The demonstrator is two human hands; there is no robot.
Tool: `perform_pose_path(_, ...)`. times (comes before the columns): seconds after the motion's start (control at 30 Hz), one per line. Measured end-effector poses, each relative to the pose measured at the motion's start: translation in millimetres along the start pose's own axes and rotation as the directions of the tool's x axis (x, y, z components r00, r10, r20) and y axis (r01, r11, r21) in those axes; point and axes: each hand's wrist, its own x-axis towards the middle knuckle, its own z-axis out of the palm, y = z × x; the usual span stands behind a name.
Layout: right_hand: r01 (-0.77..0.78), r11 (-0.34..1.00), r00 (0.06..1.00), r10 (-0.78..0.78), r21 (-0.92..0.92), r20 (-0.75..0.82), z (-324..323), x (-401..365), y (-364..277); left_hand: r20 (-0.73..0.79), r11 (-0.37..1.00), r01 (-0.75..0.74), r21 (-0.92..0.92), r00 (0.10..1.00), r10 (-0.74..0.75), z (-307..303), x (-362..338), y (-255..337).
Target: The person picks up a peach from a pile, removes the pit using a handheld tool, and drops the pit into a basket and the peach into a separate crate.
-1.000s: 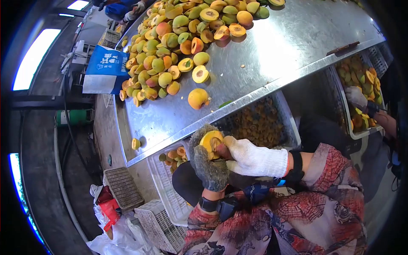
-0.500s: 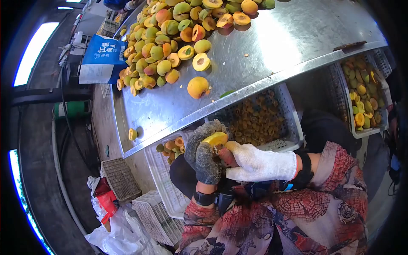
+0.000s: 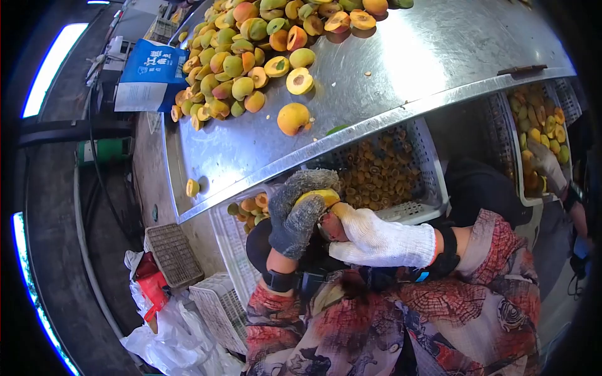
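Note:
My left hand (image 3: 300, 216), in a dark grey glove, is wrapped round a yellow fruit piece (image 3: 321, 197). Against its fingers, my right hand (image 3: 379, 237), in a white glove, closes round a reddish object (image 3: 333, 227), mostly hidden by the gloves. Both hands meet over my lap, just below the edge of the metal table (image 3: 251, 156). A heap of halved and whole fruit (image 3: 232, 69) covers the table's far left part. One orange fruit (image 3: 293, 119) sits apart from the heap, and a single piece (image 3: 192, 187) lies near the left corner.
Under the table edge, a crate (image 3: 433, 182) holds brown pits. Another crate (image 3: 229, 250) with fruit stands at the left. At the right, a co-worker's gloved hand (image 3: 544, 164) reaches into a fruit crate (image 3: 533, 202). Plastic bags (image 3: 182, 341) lie lower left.
A co-worker's gloved hand has appeared in the right crate. My left hand has shifted slightly left, still holding the yellow piece. The view has tilted a little.

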Motion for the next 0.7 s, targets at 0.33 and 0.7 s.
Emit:
perform_pose_path(0.33,-0.466,0.713,0.871,0.266,0.524,0.413,-21.9,-1.2,-36.5,0.042,0.994,0.100,-0.037,0.994,-0.098,4.5,8.4,11.9)
perform_pose_path(0.7,-0.491,0.698,0.847,0.245,0.521,0.471,-23.7,5.4,-30.4,-0.160,0.885,0.077,-0.460,0.973,-0.168,21.6,0.0,-23.0)
